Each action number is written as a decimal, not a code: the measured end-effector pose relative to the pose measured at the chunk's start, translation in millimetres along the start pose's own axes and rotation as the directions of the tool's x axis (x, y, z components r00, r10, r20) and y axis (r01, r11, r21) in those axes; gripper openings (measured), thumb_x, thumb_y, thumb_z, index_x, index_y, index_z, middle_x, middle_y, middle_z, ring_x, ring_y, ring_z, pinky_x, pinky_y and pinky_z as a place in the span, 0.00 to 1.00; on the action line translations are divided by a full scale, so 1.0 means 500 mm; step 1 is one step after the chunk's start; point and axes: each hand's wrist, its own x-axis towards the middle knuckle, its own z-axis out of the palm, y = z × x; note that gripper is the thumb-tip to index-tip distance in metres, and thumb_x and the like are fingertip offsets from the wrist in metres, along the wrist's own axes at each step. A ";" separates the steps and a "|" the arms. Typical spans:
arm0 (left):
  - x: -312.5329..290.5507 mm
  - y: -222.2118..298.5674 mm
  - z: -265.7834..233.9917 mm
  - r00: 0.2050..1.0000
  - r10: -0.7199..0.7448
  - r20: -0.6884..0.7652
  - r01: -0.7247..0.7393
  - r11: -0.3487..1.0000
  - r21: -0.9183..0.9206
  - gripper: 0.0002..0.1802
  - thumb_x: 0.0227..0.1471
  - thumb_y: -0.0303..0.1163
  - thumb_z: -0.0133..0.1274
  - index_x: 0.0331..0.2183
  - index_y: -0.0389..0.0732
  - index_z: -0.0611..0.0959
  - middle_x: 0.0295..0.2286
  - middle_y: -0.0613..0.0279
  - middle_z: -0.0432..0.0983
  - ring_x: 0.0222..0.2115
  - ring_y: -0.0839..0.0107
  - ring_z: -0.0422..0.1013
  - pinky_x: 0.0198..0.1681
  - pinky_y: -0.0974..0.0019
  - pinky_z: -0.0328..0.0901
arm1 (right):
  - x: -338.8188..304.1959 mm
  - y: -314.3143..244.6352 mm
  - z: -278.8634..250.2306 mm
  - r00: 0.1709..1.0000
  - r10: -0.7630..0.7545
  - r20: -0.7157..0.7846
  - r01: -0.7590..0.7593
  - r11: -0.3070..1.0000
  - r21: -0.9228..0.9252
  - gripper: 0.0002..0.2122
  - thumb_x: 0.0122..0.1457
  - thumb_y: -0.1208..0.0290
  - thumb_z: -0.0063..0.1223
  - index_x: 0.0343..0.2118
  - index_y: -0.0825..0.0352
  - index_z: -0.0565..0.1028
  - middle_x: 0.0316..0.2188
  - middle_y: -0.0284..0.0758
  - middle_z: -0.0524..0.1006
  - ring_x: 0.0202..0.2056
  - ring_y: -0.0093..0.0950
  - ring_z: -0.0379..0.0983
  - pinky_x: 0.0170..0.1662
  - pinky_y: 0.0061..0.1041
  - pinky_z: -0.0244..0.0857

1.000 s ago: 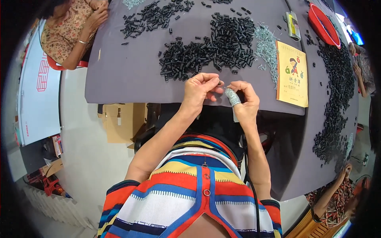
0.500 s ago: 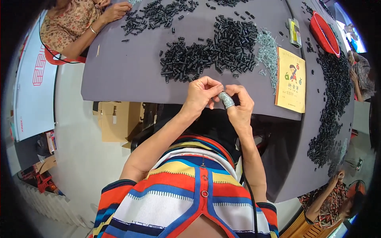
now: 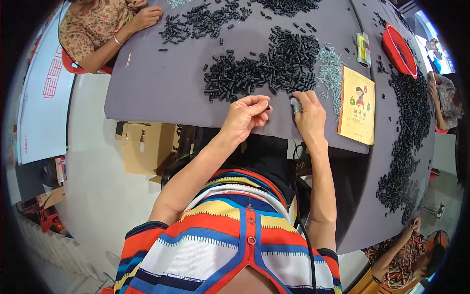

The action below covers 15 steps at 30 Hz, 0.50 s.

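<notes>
My left hand is above the table's front edge, closed in a pinch on a small black plastic piece. To its right, my right hand reaches down to the table at the near edge of a pile of short black plastic tubes. Its fingers are bent and drawn together; whatever is between the tips is hidden. A grey, speckled wrap covers the right thumb. Just beyond that hand, a strip of small silvery pieces, like screws or pins, lies beside the tubes.
A yellow booklet lies right of my right hand, on the grey table. Farther right are a red basket, a yellow-and-clear box and a long black heap. Another person's hand rests at far left; others sit at right.
My right hand has parted from my left and moved right and forward to the tubes' edge. My left hand stays nearly in place, with the black piece now showing at its fingertips.
</notes>
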 end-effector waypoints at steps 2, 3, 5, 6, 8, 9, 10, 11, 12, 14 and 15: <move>0.002 -0.003 -0.003 1.000 0.007 0.006 -0.007 1.000 -0.001 0.09 0.52 0.27 0.54 0.37 0.34 0.79 0.27 0.57 0.77 0.20 0.76 0.72 0.22 0.76 0.69 | 0.005 -0.005 -0.001 1.000 -0.003 0.020 0.003 1.000 -0.027 0.16 0.42 0.85 0.49 0.36 0.65 0.73 0.31 0.39 0.70 0.33 0.41 0.71 0.34 0.36 0.66; 0.001 -0.004 -0.003 1.000 0.007 0.000 -0.007 1.000 -0.004 0.09 0.52 0.27 0.54 0.37 0.34 0.79 0.27 0.57 0.77 0.20 0.76 0.72 0.22 0.76 0.69 | 0.008 -0.009 -0.002 0.999 -0.003 0.037 0.005 0.998 -0.056 0.15 0.42 0.85 0.48 0.36 0.65 0.73 0.31 0.39 0.70 0.33 0.41 0.71 0.34 0.36 0.65; 0.000 -0.005 0.000 1.000 0.015 0.006 -0.015 1.000 0.006 0.10 0.53 0.26 0.53 0.38 0.34 0.79 0.30 0.56 0.77 0.24 0.74 0.73 0.27 0.73 0.70 | 0.007 -0.011 -0.002 0.999 0.015 0.051 -0.012 0.999 -0.049 0.15 0.42 0.85 0.48 0.36 0.66 0.73 0.31 0.39 0.70 0.34 0.41 0.71 0.34 0.37 0.65; 0.001 -0.004 0.000 1.000 0.013 0.001 -0.013 1.000 0.003 0.10 0.53 0.26 0.53 0.38 0.34 0.79 0.30 0.56 0.77 0.24 0.74 0.73 0.27 0.73 0.70 | 0.008 -0.012 -0.001 0.998 0.032 0.058 -0.030 0.999 -0.045 0.14 0.43 0.85 0.48 0.35 0.66 0.73 0.31 0.39 0.70 0.34 0.41 0.70 0.34 0.37 0.65; 0.001 -0.004 0.001 1.000 0.004 0.000 -0.004 1.000 -0.006 0.10 0.53 0.26 0.52 0.39 0.34 0.79 0.31 0.56 0.77 0.25 0.74 0.74 0.28 0.73 0.71 | -0.002 -0.022 -0.002 0.999 0.008 0.036 -0.009 1.000 0.029 0.14 0.43 0.86 0.48 0.35 0.66 0.72 0.31 0.40 0.70 0.34 0.41 0.70 0.34 0.36 0.65; 0.001 -0.003 0.000 1.000 -0.001 -0.007 0.001 1.000 -0.012 0.10 0.53 0.26 0.52 0.39 0.34 0.79 0.31 0.56 0.77 0.25 0.74 0.74 0.28 0.73 0.71 | -0.013 -0.028 -0.002 1.000 -0.012 0.009 0.011 0.995 0.101 0.14 0.44 0.86 0.48 0.35 0.67 0.72 0.31 0.40 0.71 0.34 0.42 0.70 0.34 0.35 0.65; 0.000 0.000 0.000 1.000 -0.001 0.000 0.001 1.000 -0.019 0.10 0.53 0.26 0.52 0.39 0.34 0.79 0.31 0.56 0.77 0.25 0.73 0.74 0.28 0.72 0.71 | -0.023 -0.039 0.002 0.998 0.056 -0.004 -0.052 0.949 0.311 0.12 0.45 0.87 0.49 0.35 0.68 0.72 0.30 0.40 0.72 0.32 0.39 0.72 0.34 0.31 0.65; 0.000 0.001 -0.001 1.000 0.000 0.005 0.001 1.000 -0.026 0.10 0.53 0.26 0.52 0.39 0.34 0.79 0.31 0.56 0.77 0.25 0.73 0.74 0.28 0.72 0.71 | -0.032 -0.052 0.003 0.993 0.112 0.028 -0.114 0.904 0.413 0.11 0.47 0.87 0.49 0.34 0.69 0.72 0.29 0.39 0.73 0.30 0.35 0.72 0.33 0.27 0.65; 0.002 0.001 -0.001 1.000 -0.006 0.002 0.006 1.000 -0.031 0.10 0.53 0.26 0.52 0.39 0.34 0.79 0.31 0.56 0.77 0.25 0.73 0.74 0.28 0.72 0.71 | -0.039 -0.064 0.003 0.984 0.167 0.062 -0.175 0.845 0.505 0.10 0.48 0.87 0.49 0.34 0.69 0.73 0.27 0.38 0.74 0.28 0.30 0.72 0.32 0.24 0.65; 0.005 0.001 -0.002 1.000 -0.005 0.026 0.007 0.998 -0.058 0.09 0.53 0.26 0.53 0.38 0.35 0.79 0.31 0.57 0.77 0.25 0.75 0.73 0.26 0.73 0.69 | -0.059 -0.078 0.023 0.941 0.310 0.140 -0.318 0.657 0.684 0.10 0.48 0.88 0.50 0.34 0.70 0.74 0.26 0.33 0.75 0.26 0.18 0.68 0.30 0.18 0.63; 0.006 0.000 -0.002 1.000 -0.008 0.021 0.009 0.998 -0.060 0.09 0.53 0.26 0.53 0.38 0.35 0.79 0.31 0.57 0.77 0.25 0.75 0.73 0.26 0.73 0.69 | -0.061 -0.084 0.027 0.940 0.311 0.137 -0.311 0.625 0.716 0.10 0.48 0.89 0.49 0.34 0.71 0.74 0.25 0.31 0.75 0.26 0.16 0.67 0.30 0.17 0.62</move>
